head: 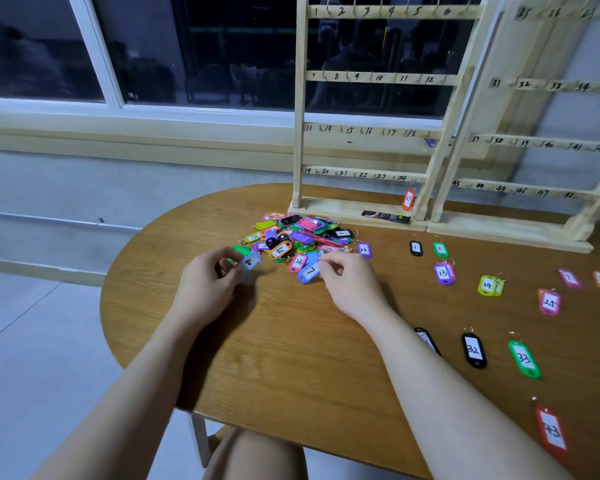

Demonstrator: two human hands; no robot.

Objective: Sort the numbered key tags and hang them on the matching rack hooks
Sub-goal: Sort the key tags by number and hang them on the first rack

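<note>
1. Left hand (207, 277), centre frame: grip pinches a blurred blue tag (250, 262); its number is unreadable.
2. Right hand (349, 282): fingers curled, tips touching blue tag 7 (309, 271) at the pile's (300, 239) near edge.
3. Sorted tags lie on the counter (291, 341), right of frame.
4. Racks (378, 77) stand upper right; an orange tag (408, 199) hangs on the lowest row.

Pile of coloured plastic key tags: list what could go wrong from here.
1. The left hand pinches a blurred pale blue tag; its number could be misread.
2. The heaped pile of coloured plastic key tags has rings overlapping, so pulling the blue tag marked 7 at the right hand may drag neighbours.
</note>
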